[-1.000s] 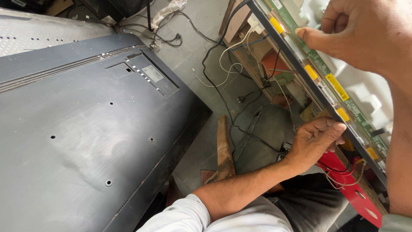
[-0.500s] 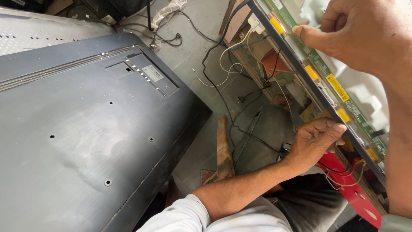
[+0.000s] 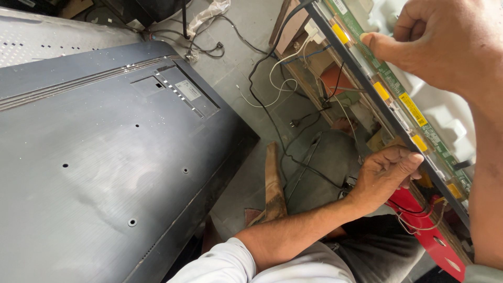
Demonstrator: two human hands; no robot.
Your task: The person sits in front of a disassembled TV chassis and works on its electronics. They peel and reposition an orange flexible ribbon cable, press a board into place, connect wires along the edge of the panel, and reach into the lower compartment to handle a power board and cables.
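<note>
The person tilts a display panel (image 3: 390, 112) up at the right, its dark edge running diagonally and its far end cut off by the frame. The left hand (image 3: 385, 175) curls its fingers under the panel's lower edge; the fingertips are hidden, so the grip itself cannot be told. The right hand (image 3: 445, 44) pinches the upper edge with narrow fingers beside a green circuit strip (image 3: 419, 118). A dark back cover (image 3: 105, 167) lies flat at left, well apart. Cables (image 3: 283, 120) tangle on the floor between.

Dark grey back cover (image 3: 105, 173), green circuit strip (image 3: 414, 112) with yellow labels, red bracket (image 3: 427, 230)
</note>
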